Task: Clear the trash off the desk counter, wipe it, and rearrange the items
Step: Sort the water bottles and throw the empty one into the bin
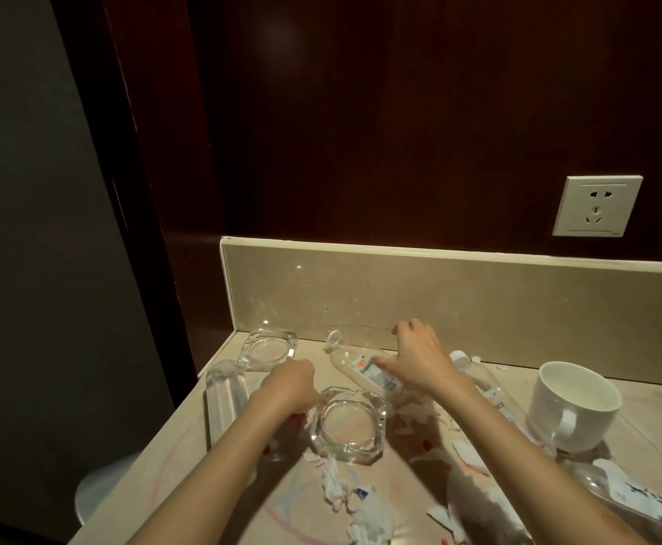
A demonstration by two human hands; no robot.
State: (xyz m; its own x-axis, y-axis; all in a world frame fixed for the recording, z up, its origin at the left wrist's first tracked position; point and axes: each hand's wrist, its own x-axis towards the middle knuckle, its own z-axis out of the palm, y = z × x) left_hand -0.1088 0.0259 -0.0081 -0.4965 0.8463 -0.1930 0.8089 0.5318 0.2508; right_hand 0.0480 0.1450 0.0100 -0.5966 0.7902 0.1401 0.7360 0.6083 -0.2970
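A clear plastic bottle (355, 363) with a printed label lies on the beige counter (188, 458) near the backsplash. My right hand (423, 356) is spread over it, the thumb lying along the bottle's side and the fingers bent down on its far side. My left hand (292, 385) hangs by the left rim of a clear glass ashtray (347, 426). Its fingers curl downward out of sight, so I cannot see whether it holds anything. Torn paper scraps (337, 487) and red bits litter the counter around the ashtray.
A second glass ashtray (270, 348) sits in the back left corner, with a clear tumbler (227, 395) in front of it. At the right are a white mug (573, 403), another bottle (478, 377) and a labelled bottle (636, 501). The counter's left edge drops off above a grey stool (97, 489).
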